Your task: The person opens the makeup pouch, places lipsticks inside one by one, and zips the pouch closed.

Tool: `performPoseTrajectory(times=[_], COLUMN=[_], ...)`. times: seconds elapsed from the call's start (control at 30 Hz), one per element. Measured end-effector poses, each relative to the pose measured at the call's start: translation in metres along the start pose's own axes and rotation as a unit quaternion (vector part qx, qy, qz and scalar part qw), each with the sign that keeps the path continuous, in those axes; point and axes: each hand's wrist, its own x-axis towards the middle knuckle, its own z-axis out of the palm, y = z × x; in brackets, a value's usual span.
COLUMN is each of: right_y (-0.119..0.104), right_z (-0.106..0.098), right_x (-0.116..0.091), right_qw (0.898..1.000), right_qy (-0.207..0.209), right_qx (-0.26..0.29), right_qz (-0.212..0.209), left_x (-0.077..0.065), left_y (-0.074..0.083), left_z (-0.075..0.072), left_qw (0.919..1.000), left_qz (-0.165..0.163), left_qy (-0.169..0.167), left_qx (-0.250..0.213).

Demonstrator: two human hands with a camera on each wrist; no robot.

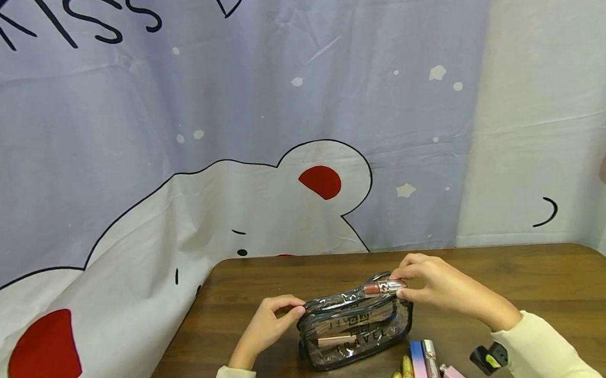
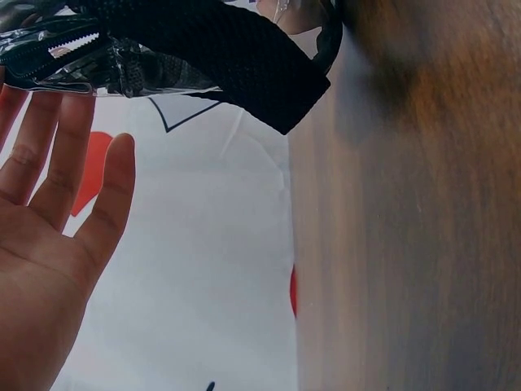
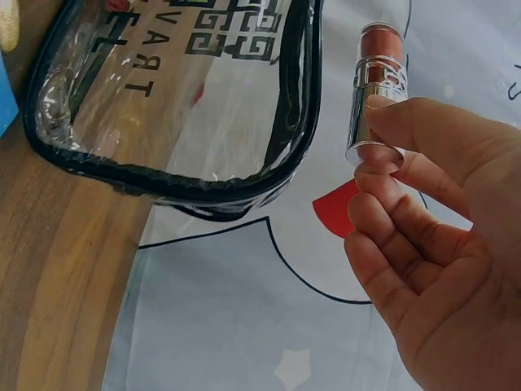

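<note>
A clear cosmetic bag (image 1: 366,350) with black trim and dark lettering stands on the table, holding a slim pinkish tube (image 1: 336,340). At its upper left corner, my left hand (image 1: 268,328) pinches the edge between thumb and forefinger. The left wrist view shows the other fingers (image 2: 73,147) fairly straight beneath the bag's zipper side. My right hand (image 1: 430,277) grips a lip gloss tube (image 3: 378,77), reddish-brown with a silver end, between thumb and fingers. In the head view this tube lies across the bag's upper right edge; the right wrist view shows it apart from the bag's side.
In front of the bag lie several cosmetics: gold tubes (image 1: 407,373), a blue-pink tube (image 1: 418,361), a silver tube (image 1: 431,361) and a pink tube (image 1: 458,377). The wooden table (image 1: 535,289) meets a printed cloth backdrop (image 1: 406,145) at the back.
</note>
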Motion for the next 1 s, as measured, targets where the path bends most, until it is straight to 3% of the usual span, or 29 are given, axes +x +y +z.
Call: performPoseTrajectory(times=[0.27,0.57,1.0], right_y=[-0.003,-0.009,-0.010], right_z=[0.008,0.021,0.032], right_x=[0.014,0.022,0.025], right_qw=[0.999,0.999,0.997], right_qy=[-0.005,-0.040,-0.074], right_qx=[-0.007,-0.004,0.001], right_qz=[-0.044,-0.010,0.001], left_x=[0.000,-0.001,0.000], left_y=[0.001,-0.001,-0.005], left_z=[-0.001,0.000,0.000], left_qw=[1.0000,1.0000,1.0000], left_qz=[-0.004,0.001,0.008], left_qy=[0.000,0.000,-0.003], left_qx=[0.004,-0.003,0.000])
